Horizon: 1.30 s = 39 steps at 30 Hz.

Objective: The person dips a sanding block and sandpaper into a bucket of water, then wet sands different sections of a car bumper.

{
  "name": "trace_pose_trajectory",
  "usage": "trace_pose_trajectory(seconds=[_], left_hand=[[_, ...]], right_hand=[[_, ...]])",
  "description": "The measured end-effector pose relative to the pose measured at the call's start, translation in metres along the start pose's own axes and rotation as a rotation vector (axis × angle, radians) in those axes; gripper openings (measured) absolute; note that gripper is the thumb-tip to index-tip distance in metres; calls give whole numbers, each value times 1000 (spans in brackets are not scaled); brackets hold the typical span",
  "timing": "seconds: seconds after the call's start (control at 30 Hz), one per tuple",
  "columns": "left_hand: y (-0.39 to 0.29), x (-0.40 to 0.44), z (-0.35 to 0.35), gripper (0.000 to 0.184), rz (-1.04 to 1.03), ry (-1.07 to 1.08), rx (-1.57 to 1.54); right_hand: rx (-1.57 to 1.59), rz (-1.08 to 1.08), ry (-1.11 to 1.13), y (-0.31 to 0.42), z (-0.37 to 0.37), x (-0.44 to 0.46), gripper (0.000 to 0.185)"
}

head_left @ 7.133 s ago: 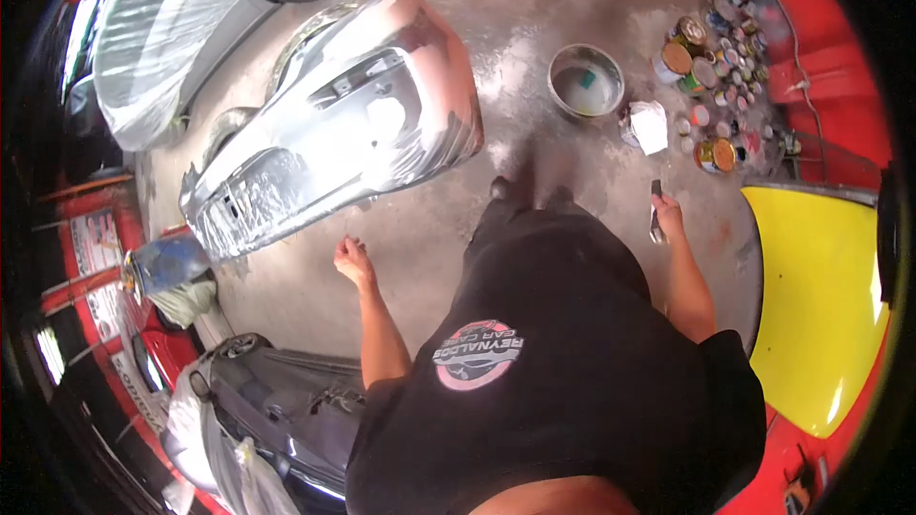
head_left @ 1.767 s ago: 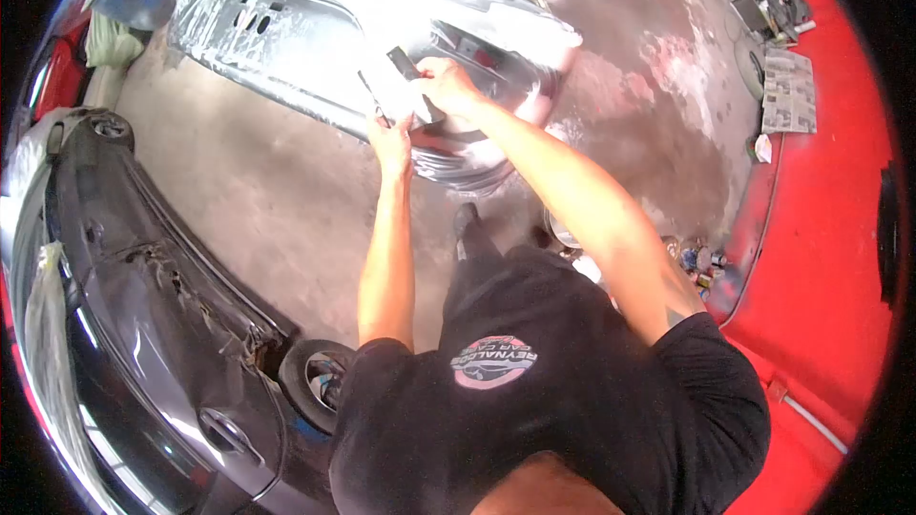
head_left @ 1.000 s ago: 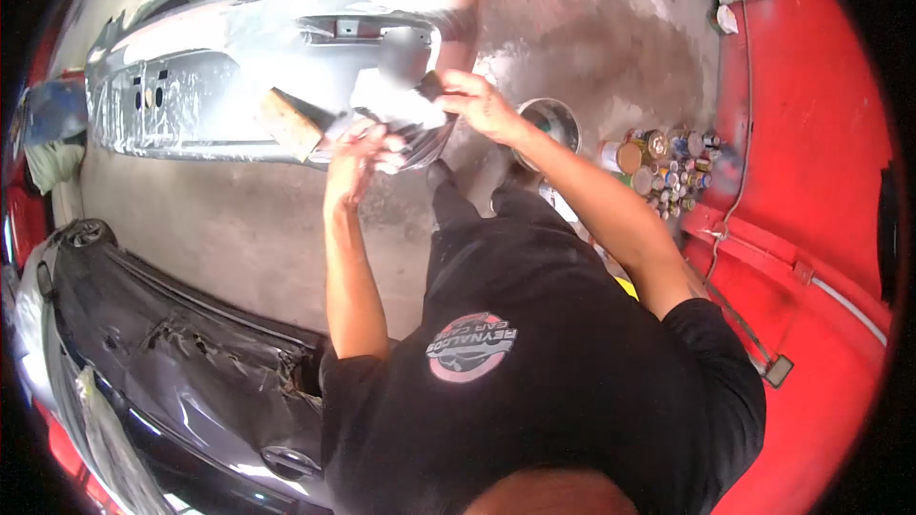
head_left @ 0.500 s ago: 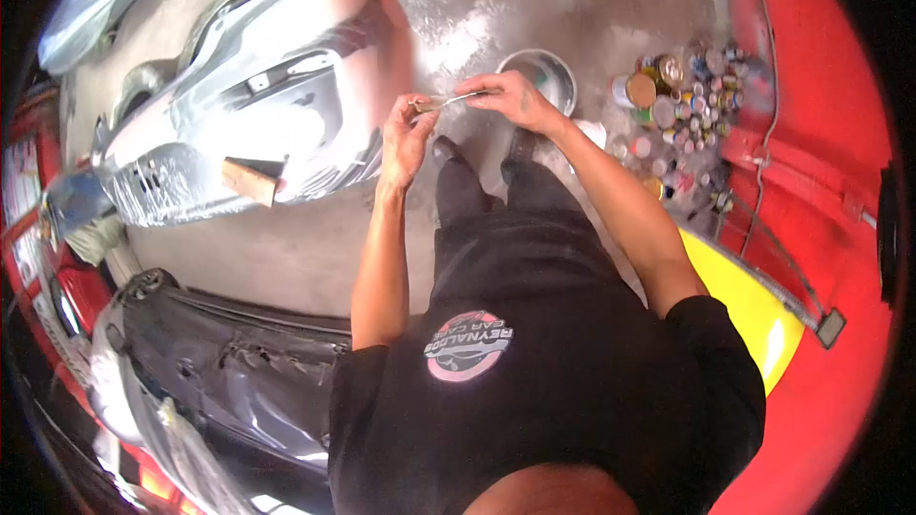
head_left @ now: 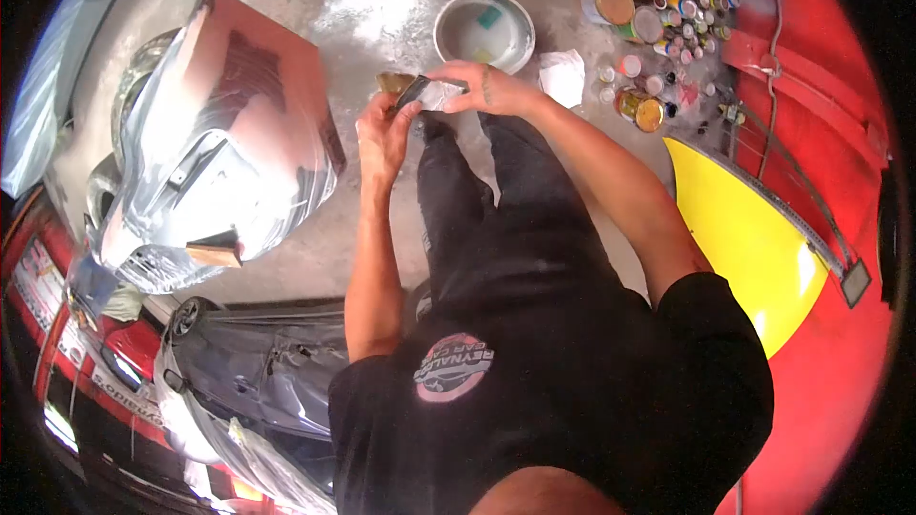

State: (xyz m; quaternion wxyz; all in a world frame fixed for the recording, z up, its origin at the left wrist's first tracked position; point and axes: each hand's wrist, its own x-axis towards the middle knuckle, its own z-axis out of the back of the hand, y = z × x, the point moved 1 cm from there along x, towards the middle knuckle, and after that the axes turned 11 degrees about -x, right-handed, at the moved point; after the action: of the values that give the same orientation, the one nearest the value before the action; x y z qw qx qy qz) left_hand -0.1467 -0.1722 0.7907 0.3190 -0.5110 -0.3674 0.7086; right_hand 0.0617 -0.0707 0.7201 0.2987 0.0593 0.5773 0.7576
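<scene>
As seen in the head view, between eleven and twelve o'clock, a dark strip [head_left: 410,93] was gripped by the left hand [head_left: 385,136], its fingers closed, with a brown piece [head_left: 393,82] just beyond them. The pale, crumpled sheet [head_left: 441,95] beside the strip was pinched in the closed fingers of the right hand [head_left: 489,90]. Whether the pieces were joined could not be told.

At twelve o'clock, on the floor [head_left: 372,29], liquid was held in a bucket [head_left: 522,46]; white paper [head_left: 561,78] was laid near one, and cans [head_left: 615,6] were clustered between one and two. At ten, a bumper [head_left: 239,157] was seen, a block [head_left: 215,256] rested on its lower edge. A yellow panel [head_left: 744,238] was placed at three, and a dark car [head_left: 253,372] was parked at eight.
</scene>
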Motion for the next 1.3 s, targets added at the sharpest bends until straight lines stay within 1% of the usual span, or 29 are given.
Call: trace_pose_trajectory(seconds=[0.03,0.07,0.13,0.17,0.27,0.3,0.33,0.37,0.4,0.43,0.47,0.5,0.53,0.57,0.6,0.63,0.67,0.73,0.77,0.8,0.83,0.87,0.97,1.0,1.07,1.13,1.2,1.27,1.3], left_hand=[[8,10,-3,26,5,14,48],[17,16,-10,26,13,14,48],[29,29,-22,30,-66,129,-177],[36,38,-24,32,-35,174,-132],[74,63,-35,28,-52,132,-190],[74,66,-42,28,2,100,-297],[88,72,-43,28,28,98,-300],[100,80,-47,28,101,138,-357],[109,85,-48,30,166,175,-416],[110,86,-46,31,242,159,-354],[107,87,-44,31,244,152,-359],[101,83,-42,31,136,107,-95],[95,81,-41,32,27,65,170],[97,80,-40,32,25,66,170],[102,81,-40,32,-139,-22,246],[107,82,-41,33,-303,-107,320],[114,85,-42,33,-310,-100,319],[130,93,-42,25,11,-64,-132],[138,96,-44,25,15,-54,-131],[145,100,-48,20,151,-32,-411],[153,105,-52,16,290,-11,-690],[160,108,-53,16,298,-5,-689],[167,117,-55,10,348,-36,-788],[170,120,-57,10,375,0,-845],[176,131,-64,10,408,40,-906],[186,140,-72,9,397,119,-835],[203,150,-86,8,397,120,-797],[221,161,-103,8,393,123,-758],[231,166,-114,7,401,83,-786]], right_hand=[[51,-39,24,3,2,1,71],[57,-43,28,9,4,1,71],[-12,40,-99,11,8,9,70],[-10,45,-101,-2,6,15,70],[20,-12,-91,-52,-3,24,62],[42,-130,-111,-59,0,25,58],[62,-254,-125,-68,-4,23,53],[72,-245,-259,-78,-10,24,44],[79,-308,-253,-58,3,24,40],[57,-334,-250,-62,1,25,40],[33,-354,-250,-65,1,28,40],[32,-352,-245,-65,-1,31,40],[-183,-266,-363,-63,-1,32,41],[-400,-176,-481,-61,-1,34,41],[-403,-175,-486,-58,-4,36,41],[-417,-219,-601,-55,-9,38,42],[-429,-264,-717,-53,-15,39,43],[-329,-252,-746,-61,-31,40,42],[-142,-355,-582,-67,-44,41,41],[46,-453,-415,-70,-54,43,41],[59,-388,-427,-70,-60,48,40],[61,-398,-429,-78,-64,52,40],[318,-343,-432,-99,-72,57,35],[321,-357,-436,-104,-70,55,35],[323,-325,-292,-117,-65,50,31],[274,-356,-260,-140,-62,42,28],[216,-374,-236,-164,-61,38,26],[364,-512,-527,-194,-72,29,18],[148,-451,-659,-218,-69,25,15]])
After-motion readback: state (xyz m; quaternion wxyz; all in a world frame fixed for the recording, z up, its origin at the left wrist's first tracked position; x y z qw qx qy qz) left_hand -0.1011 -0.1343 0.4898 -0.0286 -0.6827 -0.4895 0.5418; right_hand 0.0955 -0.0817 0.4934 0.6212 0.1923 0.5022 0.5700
